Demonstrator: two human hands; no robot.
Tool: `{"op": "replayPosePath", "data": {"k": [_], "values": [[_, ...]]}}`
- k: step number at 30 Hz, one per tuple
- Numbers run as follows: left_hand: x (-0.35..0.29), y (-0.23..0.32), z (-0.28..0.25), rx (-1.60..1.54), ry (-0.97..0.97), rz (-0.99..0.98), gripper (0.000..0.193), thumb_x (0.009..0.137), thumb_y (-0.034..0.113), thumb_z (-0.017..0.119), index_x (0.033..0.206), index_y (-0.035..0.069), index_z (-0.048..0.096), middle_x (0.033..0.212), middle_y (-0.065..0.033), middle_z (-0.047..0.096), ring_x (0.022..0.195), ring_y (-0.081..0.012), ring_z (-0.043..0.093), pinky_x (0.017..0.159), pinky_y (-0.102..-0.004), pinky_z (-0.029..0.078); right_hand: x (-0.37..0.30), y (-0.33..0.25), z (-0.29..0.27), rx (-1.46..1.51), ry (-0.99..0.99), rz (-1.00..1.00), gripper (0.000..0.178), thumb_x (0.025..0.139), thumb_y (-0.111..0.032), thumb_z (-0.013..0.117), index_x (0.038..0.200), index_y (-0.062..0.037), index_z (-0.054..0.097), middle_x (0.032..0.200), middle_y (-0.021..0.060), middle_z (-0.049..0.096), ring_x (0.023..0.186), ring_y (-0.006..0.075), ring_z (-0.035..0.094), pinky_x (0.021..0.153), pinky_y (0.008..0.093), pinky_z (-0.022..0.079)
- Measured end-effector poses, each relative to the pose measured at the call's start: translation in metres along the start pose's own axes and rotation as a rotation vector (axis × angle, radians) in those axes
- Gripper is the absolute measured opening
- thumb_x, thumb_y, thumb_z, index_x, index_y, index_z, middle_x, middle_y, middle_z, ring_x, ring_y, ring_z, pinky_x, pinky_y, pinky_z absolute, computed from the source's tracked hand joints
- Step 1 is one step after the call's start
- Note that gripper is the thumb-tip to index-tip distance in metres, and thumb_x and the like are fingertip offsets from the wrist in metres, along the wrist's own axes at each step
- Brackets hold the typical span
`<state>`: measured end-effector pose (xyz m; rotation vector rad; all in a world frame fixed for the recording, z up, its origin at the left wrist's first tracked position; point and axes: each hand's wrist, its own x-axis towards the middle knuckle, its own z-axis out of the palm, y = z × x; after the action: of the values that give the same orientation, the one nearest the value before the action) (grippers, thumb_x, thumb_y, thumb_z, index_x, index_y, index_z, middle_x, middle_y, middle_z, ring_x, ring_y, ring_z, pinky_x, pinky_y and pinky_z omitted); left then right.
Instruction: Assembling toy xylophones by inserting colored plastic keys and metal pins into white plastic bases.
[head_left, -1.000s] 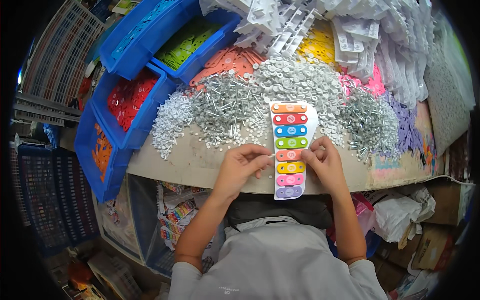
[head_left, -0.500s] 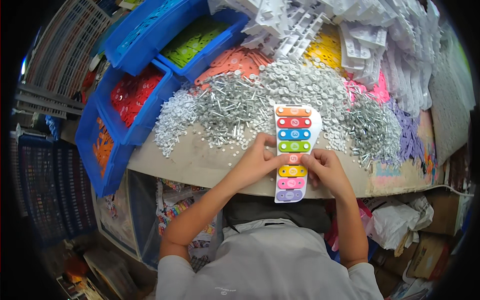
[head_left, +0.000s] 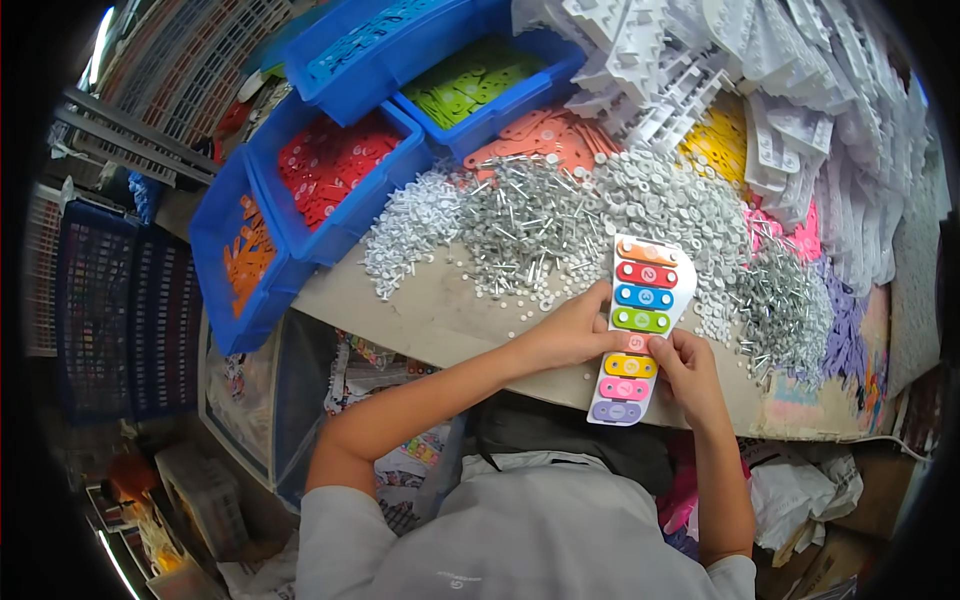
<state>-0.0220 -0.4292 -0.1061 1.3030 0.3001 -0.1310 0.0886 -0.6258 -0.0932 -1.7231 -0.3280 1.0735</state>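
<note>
A toy xylophone with a white base and a row of coloured bars is held between my hands, over the table's near edge. My left hand grips its left edge, thumb pressed on the coral bar in the middle. From the other side my right hand grips it, thumb on the same bar's right end. White caps sit on the ends of the upper bars, such as the green bar. Small dark holes or pins show on the yellow bar and those below. My fingers under the base are hidden.
Beyond the xylophone lie heaps of white caps, metal pins and more pins. Blue bins at the left hold coloured bars. White plastic bases are piled at the back right, beside purple bars.
The whole view has shifted, so the table, bins and hands appear farther right and a little lower. Both thumbs stay on the coral bar, and the grip looks the same.
</note>
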Motion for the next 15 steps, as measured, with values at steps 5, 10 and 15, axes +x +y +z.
{"op": "replayPosePath", "data": {"k": [5, 10, 15], "values": [[-0.012, -0.006, 0.0, 0.232, 0.086, 0.016, 0.054, 0.094, 0.023, 0.074, 0.133, 0.0, 0.046, 0.072, 0.0005, 0.065, 0.063, -0.0039, 0.058, 0.057, -0.0207, 0.04, -0.002, 0.01, -0.004, 0.046, 0.0, -0.029, 0.031, 0.104, -0.029, 0.06, 0.088, -0.0022, 0.062, 0.06, -0.0025, 0.053, 0.044, 0.0051, 0.044, 0.041, 0.0216, 0.033], [-0.056, -0.009, -0.048, 0.466, 0.871, 0.511, 0.014, 0.096, 0.013, 0.067, 0.102, 0.001, 0.064, 0.087, -0.0072, 0.066, 0.07, -0.0112, 0.058, 0.063, -0.028, 0.047, -0.01, 0.024, -0.002, 0.33, 0.299, -0.248, 0.023, 0.107, -0.028, 0.053, 0.103, -0.0056, 0.057, 0.06, -0.0015, 0.047, 0.048, 0.0065, 0.047, 0.043, 0.0214, 0.036], [-0.087, -0.015, -0.099, 0.692, 1.294, 0.231, 0.023, 0.095, 0.012, 0.07, 0.114, 0.001, 0.063, 0.077, -0.0019, 0.065, 0.069, -0.0077, 0.055, 0.062, -0.026, 0.045, -0.018, 0.042, -0.001, 0.239, 0.435, -0.361, 0.02, 0.106, -0.024, 0.053, 0.102, -0.0049, 0.058, 0.064, -0.0001, 0.054, 0.05, 0.0071, 0.049, 0.046, 0.0216, 0.039]]}}
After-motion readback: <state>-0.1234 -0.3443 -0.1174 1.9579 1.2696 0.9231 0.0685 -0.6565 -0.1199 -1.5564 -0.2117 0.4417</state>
